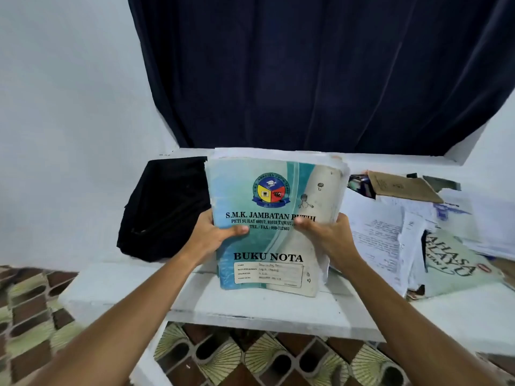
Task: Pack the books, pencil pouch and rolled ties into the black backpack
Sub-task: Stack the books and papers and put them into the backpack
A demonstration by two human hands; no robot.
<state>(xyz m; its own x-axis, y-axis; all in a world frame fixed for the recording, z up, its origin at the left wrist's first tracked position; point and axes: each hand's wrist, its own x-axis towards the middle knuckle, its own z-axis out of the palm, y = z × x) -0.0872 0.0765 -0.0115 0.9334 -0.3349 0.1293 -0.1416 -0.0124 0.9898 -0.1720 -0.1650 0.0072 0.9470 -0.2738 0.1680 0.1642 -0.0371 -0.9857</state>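
A stack of worn books (274, 207), topped by a teal "BUKU NOTA" notebook, is held upright above the white table (250, 307). My left hand (216, 232) grips its left edge with the thumb across the cover. My right hand (324, 235) grips the right edge the same way. The black backpack (164, 210) lies slumped on the table just left of the stack, partly hidden behind it. I see no pencil pouch or rolled ties.
Loose papers (384, 232), a brown booklet (401, 186) and a pale green textbook (451, 263) are piled on the table's right side. A dark blue curtain (320, 71) hangs behind. Patterned flooring (237, 358) shows below the table edge.
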